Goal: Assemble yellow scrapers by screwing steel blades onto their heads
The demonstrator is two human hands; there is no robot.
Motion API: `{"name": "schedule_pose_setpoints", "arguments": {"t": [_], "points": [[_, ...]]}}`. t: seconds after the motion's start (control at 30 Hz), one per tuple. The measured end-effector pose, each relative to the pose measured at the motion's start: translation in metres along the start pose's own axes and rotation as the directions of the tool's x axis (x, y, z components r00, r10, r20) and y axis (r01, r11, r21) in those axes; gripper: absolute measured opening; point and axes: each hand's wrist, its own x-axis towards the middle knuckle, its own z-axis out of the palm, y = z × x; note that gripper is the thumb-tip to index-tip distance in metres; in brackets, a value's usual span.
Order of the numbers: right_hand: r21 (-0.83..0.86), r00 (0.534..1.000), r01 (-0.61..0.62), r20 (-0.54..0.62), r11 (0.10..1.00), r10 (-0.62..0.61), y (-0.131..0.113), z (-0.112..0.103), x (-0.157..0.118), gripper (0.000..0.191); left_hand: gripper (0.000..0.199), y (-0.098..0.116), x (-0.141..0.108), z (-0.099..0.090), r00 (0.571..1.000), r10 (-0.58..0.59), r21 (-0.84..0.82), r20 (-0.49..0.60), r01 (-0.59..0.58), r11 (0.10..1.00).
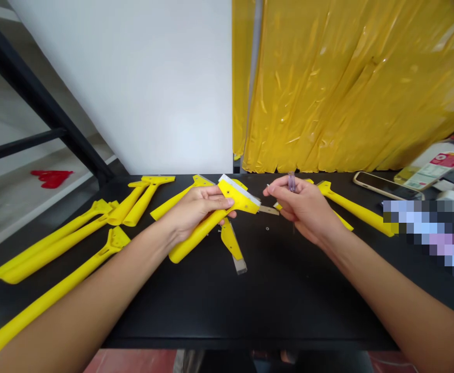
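At frame centre I see my left hand clamped on a yellow scraper; right of it, my right hand pinches a tiny piece.

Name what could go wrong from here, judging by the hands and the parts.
The tiny piece pinched in the right hand's fingertips might slip and get lost.
The small ring lying loose on the black table could be knocked away.
The left hand could be cut if the yellow tool's metal edge is sharp.
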Motion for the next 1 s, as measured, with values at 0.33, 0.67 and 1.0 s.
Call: {"name": "schedule_pose_setpoints", "arguments": {"t": [0.33,0.67,1.0], "points": [[-0.076,0.991,-0.135,-0.022,0.988,0.134,-0.001,0.002,-0.004,0.019,0.016,0.001,-0.008,0.008,0.961,0.274,0.343,-0.033,-0.247,0.906],[-0.022,0.987,-0.123,0.097,0.992,0.125,-0.003,0.001,-0.008,0.023,0.034,-0.012,-0.006,-0.003,0.391,0.671,0.746,0.63,-0.545,-0.382],[-0.008,0.952,-0.209,0.226,0.978,0.205,-0.005,-0.002,-0.009,0.034,0.028,-0.005,-0.01,0.007,0.271,0.62,0.641,0.736,-0.575,-0.509]]}}
